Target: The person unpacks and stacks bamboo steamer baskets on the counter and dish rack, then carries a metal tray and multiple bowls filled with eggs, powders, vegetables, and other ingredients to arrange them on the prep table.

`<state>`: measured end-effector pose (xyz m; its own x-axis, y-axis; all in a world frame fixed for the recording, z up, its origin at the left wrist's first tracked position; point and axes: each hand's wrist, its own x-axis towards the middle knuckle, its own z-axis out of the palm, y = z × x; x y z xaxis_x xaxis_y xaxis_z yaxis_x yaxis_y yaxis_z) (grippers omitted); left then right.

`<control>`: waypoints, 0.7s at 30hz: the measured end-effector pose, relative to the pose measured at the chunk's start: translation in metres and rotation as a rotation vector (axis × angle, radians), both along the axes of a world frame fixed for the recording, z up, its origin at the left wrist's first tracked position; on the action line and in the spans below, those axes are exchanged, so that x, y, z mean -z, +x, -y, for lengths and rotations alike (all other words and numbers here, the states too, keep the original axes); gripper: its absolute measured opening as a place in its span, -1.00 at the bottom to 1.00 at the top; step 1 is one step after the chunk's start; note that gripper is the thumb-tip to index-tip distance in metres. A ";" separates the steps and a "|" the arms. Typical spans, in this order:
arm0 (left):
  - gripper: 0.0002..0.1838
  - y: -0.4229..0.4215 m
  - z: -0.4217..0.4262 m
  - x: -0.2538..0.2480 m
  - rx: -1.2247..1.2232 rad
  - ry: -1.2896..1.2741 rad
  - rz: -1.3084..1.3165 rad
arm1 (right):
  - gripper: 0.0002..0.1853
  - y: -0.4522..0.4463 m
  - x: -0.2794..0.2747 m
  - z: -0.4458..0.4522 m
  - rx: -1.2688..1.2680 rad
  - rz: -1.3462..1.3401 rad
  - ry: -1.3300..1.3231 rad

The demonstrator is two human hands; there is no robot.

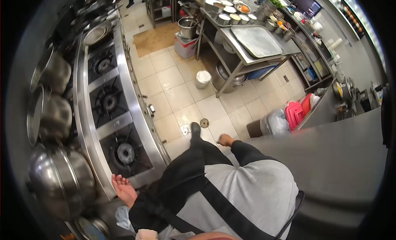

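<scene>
My left hand [124,190] is open and holds nothing. Its fingers are slightly curled, palm up, beside the near corner of the steel gas stove [128,85]. The nearest burner [125,152] is just above it in the head view, and no flame shows on it. My right hand [225,140] hangs low over the tiled floor, its fingers curled in with nothing visible in them. It touches nothing I can make out. A large lidded steel pot [62,180] stands to the left of my left hand.
Several steel pots line the stove's left side, with a wide pan [95,35] farther back. A white bucket [203,79] stands on the floor ahead. Beyond it, a steel table [291,48] bears a metal tray [256,41] and several containers. A bin [258,128] stands at right.
</scene>
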<state>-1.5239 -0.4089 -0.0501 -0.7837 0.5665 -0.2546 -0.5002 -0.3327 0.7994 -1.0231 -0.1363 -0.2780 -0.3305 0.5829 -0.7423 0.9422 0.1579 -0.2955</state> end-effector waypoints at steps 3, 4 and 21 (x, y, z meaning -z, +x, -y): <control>-0.67 0.004 -0.070 0.014 -0.025 -0.144 -0.046 | -0.48 0.038 0.015 -0.020 -0.048 0.103 -0.134; -0.68 0.004 -0.088 0.037 0.025 -0.166 -0.038 | -0.56 0.046 0.019 -0.030 0.022 0.083 -0.183; -0.64 0.082 -0.524 0.209 0.694 -0.530 -0.107 | -0.54 0.102 -0.006 -0.172 1.251 -0.420 0.186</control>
<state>-1.4419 0.1153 -0.2593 -0.3409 0.7521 -0.5640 -0.3654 0.4468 0.8166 -0.9214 0.0358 -0.2717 0.3156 0.7403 -0.5936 0.3248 -0.6720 -0.6655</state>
